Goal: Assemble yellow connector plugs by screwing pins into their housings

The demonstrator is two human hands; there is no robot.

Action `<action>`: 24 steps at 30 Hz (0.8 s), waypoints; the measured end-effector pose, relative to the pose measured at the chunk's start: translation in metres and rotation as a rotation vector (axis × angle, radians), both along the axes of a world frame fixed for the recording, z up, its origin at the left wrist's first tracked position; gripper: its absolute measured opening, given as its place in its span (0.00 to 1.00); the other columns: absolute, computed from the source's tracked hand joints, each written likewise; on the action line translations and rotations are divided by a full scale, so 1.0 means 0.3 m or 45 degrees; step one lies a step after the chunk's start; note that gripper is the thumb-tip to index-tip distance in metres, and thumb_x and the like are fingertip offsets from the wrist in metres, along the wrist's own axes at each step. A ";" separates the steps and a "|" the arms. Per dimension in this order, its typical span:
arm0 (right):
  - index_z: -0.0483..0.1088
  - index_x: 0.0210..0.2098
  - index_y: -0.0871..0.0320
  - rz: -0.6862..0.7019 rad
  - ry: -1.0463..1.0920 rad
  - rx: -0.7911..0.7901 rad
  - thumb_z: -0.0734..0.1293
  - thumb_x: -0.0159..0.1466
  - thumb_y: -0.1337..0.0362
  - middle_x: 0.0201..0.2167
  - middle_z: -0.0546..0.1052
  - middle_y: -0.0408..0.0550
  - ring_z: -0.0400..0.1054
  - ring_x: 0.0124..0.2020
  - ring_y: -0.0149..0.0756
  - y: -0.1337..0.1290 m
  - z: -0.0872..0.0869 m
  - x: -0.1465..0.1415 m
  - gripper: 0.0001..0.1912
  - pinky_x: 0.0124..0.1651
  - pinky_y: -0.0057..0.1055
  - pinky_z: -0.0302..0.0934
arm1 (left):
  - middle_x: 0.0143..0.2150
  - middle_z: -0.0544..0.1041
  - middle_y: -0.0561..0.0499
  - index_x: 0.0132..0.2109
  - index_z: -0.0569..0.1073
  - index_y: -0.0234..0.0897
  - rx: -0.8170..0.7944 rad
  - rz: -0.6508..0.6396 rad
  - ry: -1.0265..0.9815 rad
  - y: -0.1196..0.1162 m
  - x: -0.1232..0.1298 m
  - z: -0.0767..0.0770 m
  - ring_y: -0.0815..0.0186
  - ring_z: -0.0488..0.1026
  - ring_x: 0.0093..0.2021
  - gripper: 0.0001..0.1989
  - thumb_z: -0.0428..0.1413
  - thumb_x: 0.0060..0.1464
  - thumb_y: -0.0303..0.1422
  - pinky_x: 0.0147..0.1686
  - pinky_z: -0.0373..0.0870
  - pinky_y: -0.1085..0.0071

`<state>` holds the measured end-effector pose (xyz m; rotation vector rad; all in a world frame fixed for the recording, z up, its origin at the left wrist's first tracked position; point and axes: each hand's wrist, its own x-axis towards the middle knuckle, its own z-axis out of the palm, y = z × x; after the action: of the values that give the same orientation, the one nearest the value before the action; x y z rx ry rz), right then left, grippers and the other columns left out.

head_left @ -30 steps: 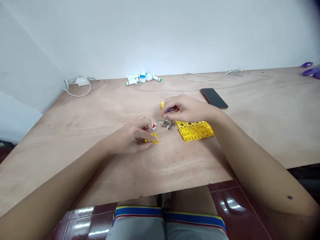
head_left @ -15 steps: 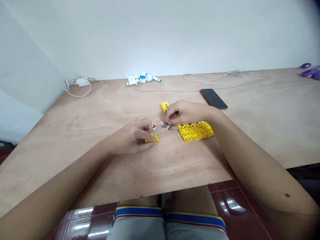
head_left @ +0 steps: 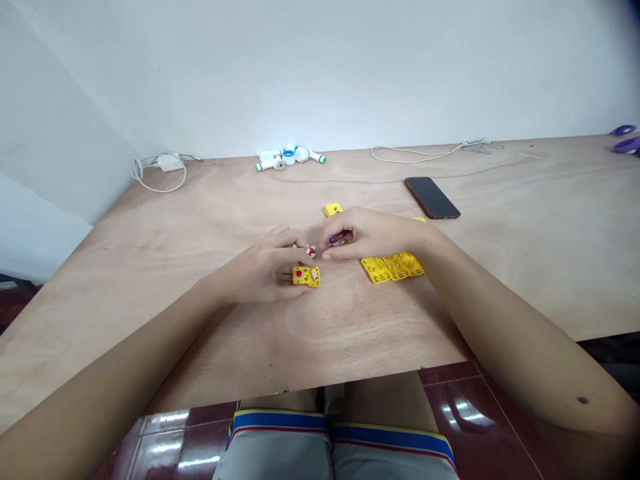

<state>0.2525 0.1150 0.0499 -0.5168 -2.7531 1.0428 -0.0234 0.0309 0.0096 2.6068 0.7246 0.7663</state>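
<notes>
My left hand (head_left: 273,267) grips a small yellow plastic casing (head_left: 313,273) between thumb and fingers, low over the table. The casing has a red round button and a small whitish piece on its face. Just beyond it, small red and white parts (head_left: 311,251) lie by my fingertips. My right hand (head_left: 350,235) is closed in a pinch to the right of the casing, with something dark purple showing among its fingers. What the fingertips hold is too small to make out. Beside this hand lies a group of yellow casings (head_left: 393,267), partly under the wrist.
Behind my right hand stands another yellow piece (head_left: 333,209). A phone (head_left: 433,197) lies farther right. Along the wall are white tubular parts (head_left: 289,158), a white cable (head_left: 415,157) and an adapter with its cord (head_left: 169,162). Purple scissors handles (head_left: 625,144) show at far right.
My right hand has come slightly left and down from over the small metal bits, toward the casing. The casing in my left hand now shows more of its face with the red button.
</notes>
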 end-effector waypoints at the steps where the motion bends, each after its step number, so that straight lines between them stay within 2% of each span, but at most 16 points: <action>1: 0.81 0.42 0.59 -0.026 0.056 -0.029 0.69 0.77 0.52 0.34 0.80 0.45 0.68 0.33 0.32 -0.011 -0.001 -0.010 0.17 0.38 0.32 0.60 | 0.55 0.78 0.44 0.53 0.83 0.42 0.004 -0.014 -0.005 0.001 0.001 0.000 0.57 0.77 0.54 0.09 0.67 0.67 0.35 0.55 0.76 0.59; 5: 0.71 0.34 0.56 -0.217 0.434 -0.199 0.65 0.80 0.41 0.29 0.68 0.40 0.60 0.31 0.30 -0.039 -0.017 -0.048 0.27 0.34 0.31 0.55 | 0.54 0.79 0.43 0.51 0.85 0.43 0.026 -0.072 -0.015 0.002 0.004 -0.003 0.55 0.76 0.55 0.07 0.65 0.68 0.31 0.54 0.77 0.59; 9: 0.59 0.30 0.54 -0.177 0.705 -0.553 0.64 0.78 0.36 0.27 0.57 0.37 0.49 0.27 0.30 -0.048 -0.042 -0.082 0.32 0.30 0.32 0.47 | 0.52 0.79 0.43 0.52 0.85 0.42 0.027 -0.090 -0.003 0.002 0.003 -0.009 0.58 0.75 0.52 0.08 0.64 0.69 0.30 0.50 0.78 0.62; 12: 0.57 0.30 0.53 -0.148 0.721 -0.777 0.66 0.77 0.36 0.27 0.54 0.36 0.45 0.26 0.29 -0.056 -0.046 -0.097 0.32 0.29 0.32 0.43 | 0.51 0.79 0.43 0.53 0.86 0.43 0.023 -0.084 0.004 -0.001 0.003 -0.010 0.58 0.76 0.50 0.08 0.64 0.69 0.31 0.48 0.78 0.64; 16: 0.53 0.29 0.52 -0.091 0.743 -0.957 0.66 0.76 0.34 0.26 0.52 0.35 0.41 0.25 0.29 -0.075 -0.026 -0.105 0.34 0.28 0.33 0.40 | 0.51 0.80 0.43 0.53 0.86 0.42 0.004 -0.091 -0.002 -0.003 0.008 -0.006 0.59 0.76 0.50 0.08 0.64 0.70 0.31 0.45 0.77 0.65; 20: 0.50 0.24 0.53 0.036 0.798 -1.101 0.58 0.75 0.27 0.22 0.51 0.37 0.42 0.24 0.30 -0.099 -0.018 -0.123 0.40 0.27 0.34 0.42 | 0.50 0.79 0.42 0.53 0.85 0.41 0.014 -0.110 -0.047 0.000 0.011 -0.009 0.58 0.76 0.49 0.08 0.64 0.70 0.32 0.45 0.79 0.63; 24: 0.48 0.21 0.53 0.139 0.734 -1.181 0.51 0.75 0.25 0.19 0.49 0.37 0.43 0.22 0.31 -0.119 -0.031 -0.147 0.43 0.27 0.35 0.47 | 0.53 0.80 0.41 0.53 0.85 0.42 -0.009 -0.120 -0.053 0.007 0.010 -0.013 0.56 0.78 0.53 0.09 0.64 0.69 0.31 0.49 0.81 0.60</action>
<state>0.2085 0.0792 0.0406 -0.1046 -1.7076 2.0795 -0.0205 0.0329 0.0056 2.5898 0.5867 0.7852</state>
